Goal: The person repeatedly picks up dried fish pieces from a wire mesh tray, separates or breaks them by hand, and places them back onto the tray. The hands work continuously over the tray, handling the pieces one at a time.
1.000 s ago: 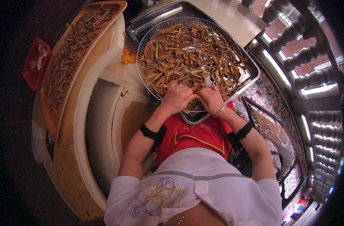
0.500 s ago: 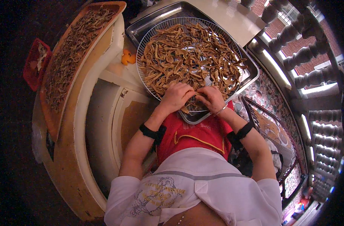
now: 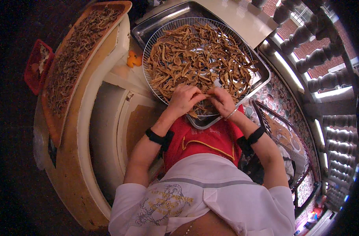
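Since the last look, the right hand (image 3: pixel 222 100) has shifted slightly, a touch farther from the body, and its fingertips have changed their angle against the left hand (image 3: pixel 183 99). Nearly everything else stays put: the strips (image 3: pixel 195 59) lie spread as before, brown and curled, over the round wire rack (image 3: pixel 231 30), which sits on a metal tray (image 3: pixel 167 16).

Both hands work together over the rack's near edge, fingers bent and thumbs drawn in, tips close to each other. Something narrow seems to show between them, but it is too small for me to tell whether they are clamped on a strip. A thin bracelet (image 3: pixel 230 114) circles the right wrist.

Below the near edge, red cloth (image 3: pixel 207 137) covers the lap. To the person's left, a bench (image 3: pixel 75 157) carries an orange board (image 3: pixel 52 124) heaped with thinner shreds (image 3: pixel 79 51), and a red basket (image 3: pixel 29 76) is just beside it.
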Tool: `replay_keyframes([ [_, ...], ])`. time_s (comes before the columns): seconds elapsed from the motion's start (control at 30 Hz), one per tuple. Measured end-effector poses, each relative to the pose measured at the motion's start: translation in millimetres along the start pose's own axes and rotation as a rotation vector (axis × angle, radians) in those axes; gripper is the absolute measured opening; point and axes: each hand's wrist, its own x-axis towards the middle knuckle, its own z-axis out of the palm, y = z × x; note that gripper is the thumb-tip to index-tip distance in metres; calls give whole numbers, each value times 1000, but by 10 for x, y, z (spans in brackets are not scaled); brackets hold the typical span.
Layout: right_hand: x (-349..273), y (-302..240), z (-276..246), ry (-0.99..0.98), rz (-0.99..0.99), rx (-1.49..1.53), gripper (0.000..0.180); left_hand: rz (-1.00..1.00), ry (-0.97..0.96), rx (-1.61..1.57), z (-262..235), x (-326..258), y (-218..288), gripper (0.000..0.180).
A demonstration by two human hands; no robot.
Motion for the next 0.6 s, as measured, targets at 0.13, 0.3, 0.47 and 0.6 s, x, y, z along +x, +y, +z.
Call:
replay_keyframes([
  [0.13,19,1,-20,-2,-22,2,19,54,30,25,30,-10,-59,19],
  [0.3,27,-61,-56,-52,-46,-63,20,42,-6,27,46,-16,-82,21],
  [0.47,23,-57,-50,-113,-111,-133,20,66,-67,55,30,-14,-78,21],
  [0.6,15,-53,-36,-133,-117,-135,21,118,-51,46,7,0,-48,18],
])
